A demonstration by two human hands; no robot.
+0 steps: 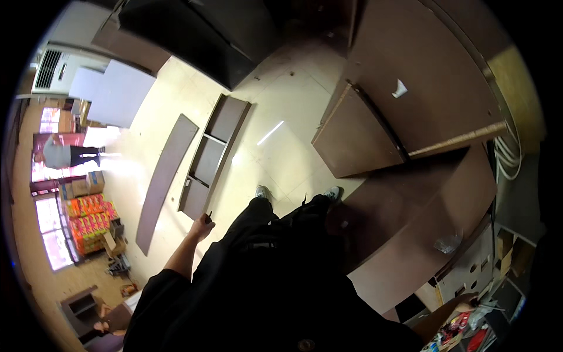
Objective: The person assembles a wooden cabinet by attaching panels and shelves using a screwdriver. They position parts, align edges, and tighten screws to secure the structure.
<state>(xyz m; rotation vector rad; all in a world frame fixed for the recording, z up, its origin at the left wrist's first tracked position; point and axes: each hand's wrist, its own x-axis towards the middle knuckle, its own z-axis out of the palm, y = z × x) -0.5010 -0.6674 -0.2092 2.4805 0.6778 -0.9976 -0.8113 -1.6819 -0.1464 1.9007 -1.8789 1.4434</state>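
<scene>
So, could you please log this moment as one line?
left hand: closed on small dark object | right hand: near cluttered items, grip unclear | floor: three-compartment brown frame, long brown board

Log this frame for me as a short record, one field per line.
Left hand: closed around a small dark object, kind unclear
Right hand: beside a pile of mixed, colourful clutter; grip unclear
Pale tiled floor: long flat brown board beside a brown three-compartment rectangular frame
Far left: person in a grey top, standing near bright light
</scene>
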